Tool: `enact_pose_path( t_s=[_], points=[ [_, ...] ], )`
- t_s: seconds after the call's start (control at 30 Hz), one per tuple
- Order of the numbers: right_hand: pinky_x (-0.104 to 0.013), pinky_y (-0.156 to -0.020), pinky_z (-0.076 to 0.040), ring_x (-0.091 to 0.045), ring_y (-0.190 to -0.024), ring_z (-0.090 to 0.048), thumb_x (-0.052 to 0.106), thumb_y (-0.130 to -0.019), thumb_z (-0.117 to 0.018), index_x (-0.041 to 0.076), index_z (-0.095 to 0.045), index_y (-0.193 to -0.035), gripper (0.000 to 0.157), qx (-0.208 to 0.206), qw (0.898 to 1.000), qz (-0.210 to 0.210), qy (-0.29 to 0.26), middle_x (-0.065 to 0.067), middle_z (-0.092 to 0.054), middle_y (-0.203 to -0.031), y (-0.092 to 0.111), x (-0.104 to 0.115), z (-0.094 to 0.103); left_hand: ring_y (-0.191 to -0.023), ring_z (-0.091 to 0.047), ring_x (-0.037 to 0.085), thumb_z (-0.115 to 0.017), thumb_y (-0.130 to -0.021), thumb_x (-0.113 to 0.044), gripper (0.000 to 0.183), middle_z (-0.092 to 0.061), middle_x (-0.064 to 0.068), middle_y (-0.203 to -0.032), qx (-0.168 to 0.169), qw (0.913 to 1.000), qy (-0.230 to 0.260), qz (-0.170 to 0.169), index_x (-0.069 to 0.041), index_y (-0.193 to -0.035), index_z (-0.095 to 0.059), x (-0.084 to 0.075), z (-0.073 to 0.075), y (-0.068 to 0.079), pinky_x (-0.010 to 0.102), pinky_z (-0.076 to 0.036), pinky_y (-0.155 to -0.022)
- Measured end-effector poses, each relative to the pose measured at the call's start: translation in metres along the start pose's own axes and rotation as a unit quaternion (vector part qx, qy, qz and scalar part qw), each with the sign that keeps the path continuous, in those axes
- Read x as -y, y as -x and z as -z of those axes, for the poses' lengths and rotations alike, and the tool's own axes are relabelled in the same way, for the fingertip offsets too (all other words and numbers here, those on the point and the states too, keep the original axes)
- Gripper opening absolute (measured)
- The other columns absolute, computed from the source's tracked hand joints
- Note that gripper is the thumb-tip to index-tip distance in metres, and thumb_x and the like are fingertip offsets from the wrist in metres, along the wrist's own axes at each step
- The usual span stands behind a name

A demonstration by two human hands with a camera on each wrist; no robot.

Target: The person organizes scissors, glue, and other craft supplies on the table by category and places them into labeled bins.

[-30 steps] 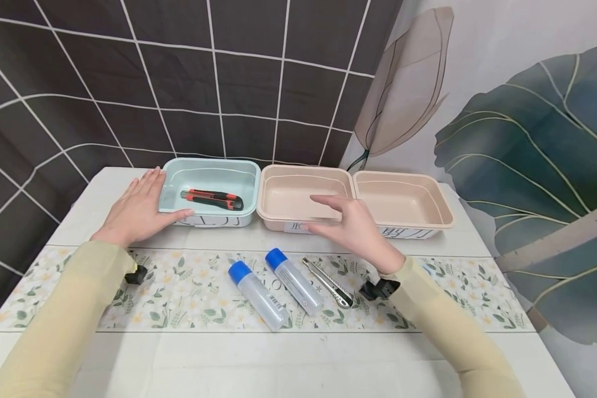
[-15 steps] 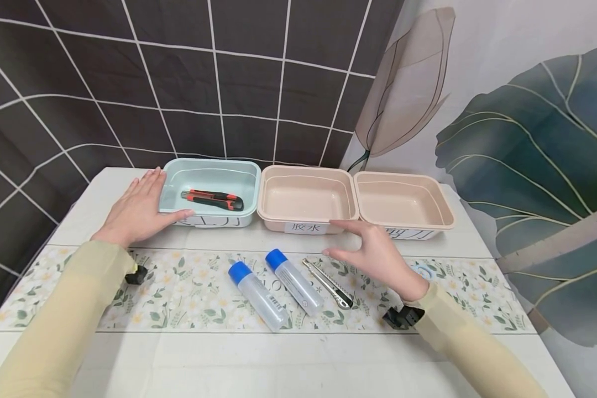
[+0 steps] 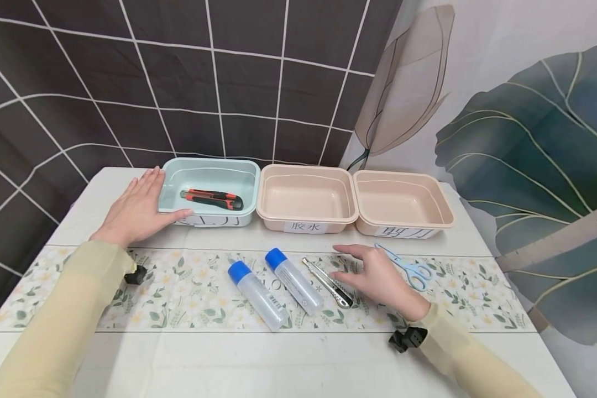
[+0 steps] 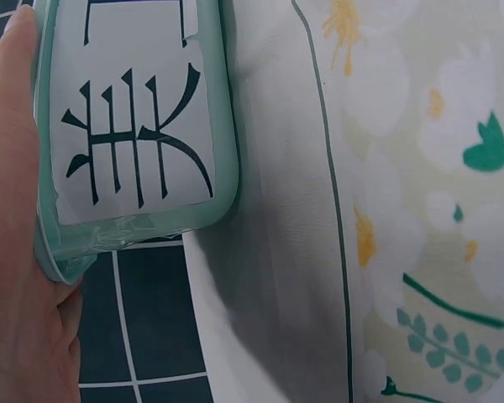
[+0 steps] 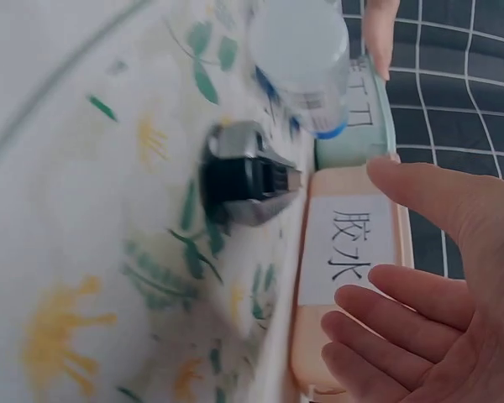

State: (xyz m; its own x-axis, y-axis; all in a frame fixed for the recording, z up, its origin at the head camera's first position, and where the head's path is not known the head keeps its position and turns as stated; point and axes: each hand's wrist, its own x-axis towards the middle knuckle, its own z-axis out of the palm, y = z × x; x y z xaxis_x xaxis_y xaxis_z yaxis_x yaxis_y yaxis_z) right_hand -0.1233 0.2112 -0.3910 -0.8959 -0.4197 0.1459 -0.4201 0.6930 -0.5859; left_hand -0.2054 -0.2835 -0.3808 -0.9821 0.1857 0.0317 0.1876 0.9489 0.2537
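My left hand [image 3: 138, 207] rests with straight fingers along the left side of a light blue bin [image 3: 249, 215], thumb on its front rim. Two red-and-black utility knives [image 3: 214, 199] lie inside that bin. My right hand [image 3: 378, 279] hovers with spread fingers and holds nothing; its thumb is just right of a silver utility knife [image 3: 327, 282]. Light blue scissors [image 3: 415, 272] lie beyond that hand, partly hidden by it. Left of the silver knife are two clear glue bottles with blue caps, the nearer-left bottle [image 3: 260, 298] and the right-hand bottle [image 3: 296, 283].
Two pink bins, the middle one [image 3: 308, 218] and the right one [image 3: 405, 218], stand in line with the blue bin. White labels are on their fronts. A floral strip [image 3: 189, 293] crosses the white table, and a dark gridded curtain [image 3: 179, 77] hangs behind.
My right hand has drawn back from above the middle pink bin toward the silver utility knife, uncovering the scissors. The left hand has stayed on the blue bin.
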Motion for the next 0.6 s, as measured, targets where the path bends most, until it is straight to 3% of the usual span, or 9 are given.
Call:
enact_pose_path(
  t_s=[0.07, 0.17, 0.6],
  points=[
    [-0.047, -0.099, -0.052, -0.023, -0.111, -0.067, 0.030, -0.081, -0.089, 0.006, -0.071, -0.129, 0.056, 0.002, 1.000, -0.004, 0.001, -0.008, -0.071, -0.124, 0.004, -0.001, -0.002, -0.152, -0.004, 0.044, -0.056, -0.089, -0.076, 0.121, -0.005, 0.030, -0.165, 0.000, 1.0000, 0.000, 0.000, 0.009, -0.159, -0.004, 0.000, 0.000, 0.000, 0.050, 0.004, -0.123],
    [-0.048, -0.100, -0.052, -0.025, -0.117, -0.065, 0.029, -0.078, -0.091, 0.006, -0.072, -0.127, 0.057, 0.007, 1.000, -0.007, 0.000, -0.008, -0.071, -0.123, 0.009, -0.001, -0.006, -0.152, -0.004, 0.044, -0.056, -0.089, -0.076, 0.122, -0.004, 0.029, -0.165, 0.002, 1.0000, 0.001, 0.001, 0.009, -0.159, -0.004, 0.000, -0.001, 0.000, 0.051, 0.004, -0.123],
    [-0.038, -0.083, -0.059, -0.020, -0.104, -0.069, 0.025, -0.076, -0.093, 0.005, -0.072, -0.126, 0.058, 0.047, 0.998, -0.034, -0.016, -0.005, -0.072, -0.119, 0.023, 0.002, -0.011, -0.153, -0.001, 0.042, -0.055, -0.090, -0.075, 0.120, -0.002, 0.029, -0.165, 0.004, 1.0000, 0.000, 0.001, 0.010, -0.158, -0.003, 0.000, 0.000, 0.000, 0.049, 0.005, -0.123]
  ],
)
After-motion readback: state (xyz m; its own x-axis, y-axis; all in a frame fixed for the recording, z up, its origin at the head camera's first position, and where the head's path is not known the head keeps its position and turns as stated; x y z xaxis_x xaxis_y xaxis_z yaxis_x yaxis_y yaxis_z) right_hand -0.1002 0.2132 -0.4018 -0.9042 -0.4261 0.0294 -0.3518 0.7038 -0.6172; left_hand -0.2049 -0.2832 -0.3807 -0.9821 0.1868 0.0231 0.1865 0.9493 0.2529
